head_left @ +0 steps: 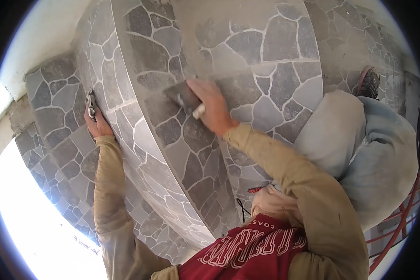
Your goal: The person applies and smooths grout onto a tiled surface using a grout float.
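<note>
My right hand (211, 105) is closed around a flat grey grout float (178, 95), slightly blurred. Its plate lies against the grey stone-patterned tiles (184, 133) of the narrow step face, and a pale piece (199, 112) shows by my fingers. Out to the left, my left hand (98, 125) rests against the tiled surface by the long step edge (137, 100). Its fingers are closed on a small silver-grey metal tool (91, 105), whose exact kind I cannot make out. Greyish film is smeared over the tiles above the float.
My bent knee (331, 135) in light trousers and a dark shoe (369, 83) are on the tiles at the right. Red metal bars (399, 219) stand at the lower right. A black cord (242, 210) lies near my chest. Bright light comes in at the lower left.
</note>
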### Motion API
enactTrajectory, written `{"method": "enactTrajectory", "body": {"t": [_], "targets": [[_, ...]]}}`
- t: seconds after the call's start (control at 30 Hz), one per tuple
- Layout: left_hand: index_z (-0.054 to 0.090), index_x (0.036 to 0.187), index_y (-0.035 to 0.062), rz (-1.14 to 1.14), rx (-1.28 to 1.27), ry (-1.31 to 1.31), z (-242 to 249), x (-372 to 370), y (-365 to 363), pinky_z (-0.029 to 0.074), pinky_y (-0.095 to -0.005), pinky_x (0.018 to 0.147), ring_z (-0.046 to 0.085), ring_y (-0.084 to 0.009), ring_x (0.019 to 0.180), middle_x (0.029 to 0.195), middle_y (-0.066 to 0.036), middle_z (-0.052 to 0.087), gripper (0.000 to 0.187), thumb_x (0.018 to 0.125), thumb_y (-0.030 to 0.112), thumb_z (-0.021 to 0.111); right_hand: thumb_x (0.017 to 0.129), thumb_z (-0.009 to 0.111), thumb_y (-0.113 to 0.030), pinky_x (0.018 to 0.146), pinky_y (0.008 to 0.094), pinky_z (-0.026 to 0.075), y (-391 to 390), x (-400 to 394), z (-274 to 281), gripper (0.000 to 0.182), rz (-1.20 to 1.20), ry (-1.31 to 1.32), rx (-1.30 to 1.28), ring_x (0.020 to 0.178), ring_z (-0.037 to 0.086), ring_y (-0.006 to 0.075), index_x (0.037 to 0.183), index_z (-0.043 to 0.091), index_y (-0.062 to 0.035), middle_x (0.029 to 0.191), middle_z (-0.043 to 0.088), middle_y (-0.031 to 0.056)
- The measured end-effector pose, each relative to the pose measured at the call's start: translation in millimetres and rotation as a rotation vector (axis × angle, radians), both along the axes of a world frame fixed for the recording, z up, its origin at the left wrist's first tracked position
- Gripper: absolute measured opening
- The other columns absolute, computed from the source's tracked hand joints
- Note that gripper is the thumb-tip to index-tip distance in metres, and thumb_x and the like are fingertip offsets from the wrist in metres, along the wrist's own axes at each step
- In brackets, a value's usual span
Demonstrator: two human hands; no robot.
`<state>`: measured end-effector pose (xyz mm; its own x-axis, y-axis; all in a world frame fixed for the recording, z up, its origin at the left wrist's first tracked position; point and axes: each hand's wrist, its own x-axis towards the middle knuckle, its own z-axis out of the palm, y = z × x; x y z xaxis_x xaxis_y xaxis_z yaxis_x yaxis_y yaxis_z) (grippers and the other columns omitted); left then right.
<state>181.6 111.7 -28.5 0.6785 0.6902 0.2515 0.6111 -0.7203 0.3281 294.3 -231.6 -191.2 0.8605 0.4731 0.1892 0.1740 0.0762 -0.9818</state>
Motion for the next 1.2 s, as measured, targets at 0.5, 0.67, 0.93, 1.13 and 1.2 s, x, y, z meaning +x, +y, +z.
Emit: {"method": "enactTrajectory", "body": {"t": [0.5,0.67,0.93,1.13,1.2], "targets": [[0.056,0.132,-0.0011,0.002,0.005,-0.015,5.5,11.3,-13.8,0.04,-0.0366,0.103,0.057,-0.0293,0.117,0.127,-0.019,0.06,0.039,0.098,0.016,0.055,0.065,0.075,0.004,0.101,0.0439,0.045,-1.8,13.9,-7.9,0.068,0.027,0.035,-0.037,0.118,0.054,0.039,0.131,0.056,0.0009,0.129,0.059,0.0194],[0.057,0.133,-0.0002,0.016,0.079,0.013,3.7,10.5,-8.1,0.04,-0.0378,0.104,0.056,-0.0307,0.12,0.128,-0.019,0.06,0.039,0.097,0.016,0.055,0.065,0.076,0.004,0.103,0.0424,0.044,-15.0,15.4,-6.8,0.069,0.148,-0.02,-0.052,0.12,0.053,0.0384,0.131,0.055,0.0017,0.131,0.058,0.0192],[0.057,0.133,0.0005,-0.017,0.082,-0.019,1.3,10.1,-1.3,0.04,-0.0384,0.105,0.056,-0.0315,0.121,0.129,-0.018,0.06,0.04,0.096,0.015,0.057,0.067,0.074,0.005,0.106,0.042,0.044,-4.0,19.8,-12.1,0.069,0.112,-0.087,-0.067,0.124,0.053,0.0392,0.132,0.055,0.0013,0.132,0.058,0.0213],[0.058,0.132,0.001,-0.032,0.09,-0.03,0.8,8.6,-0.5,0.04,-0.0388,0.105,0.056,-0.0321,0.122,0.129,-0.019,0.061,0.039,0.095,0.014,0.056,0.069,0.071,0.004,0.104,0.0433,0.045,-4.1,7.6,-6.8,0.062,0.056,-0.073,0.003,0.122,0.054,0.0405,0.13,0.058,0.0012,0.13,0.059,0.0221],[0.058,0.132,0.0013,-0.035,0.085,-0.045,-3.4,6.6,-3.6,0.041,-0.0388,0.105,0.056,-0.0322,0.122,0.13,-0.019,0.061,0.039,0.095,0.014,0.056,0.069,0.071,0.004,0.104,0.0435,0.045,-2.7,14.9,-13.5,0.063,0.057,-0.121,0.024,0.121,0.055,0.0407,0.13,0.058,0.001,0.129,0.06,0.0224]]}}
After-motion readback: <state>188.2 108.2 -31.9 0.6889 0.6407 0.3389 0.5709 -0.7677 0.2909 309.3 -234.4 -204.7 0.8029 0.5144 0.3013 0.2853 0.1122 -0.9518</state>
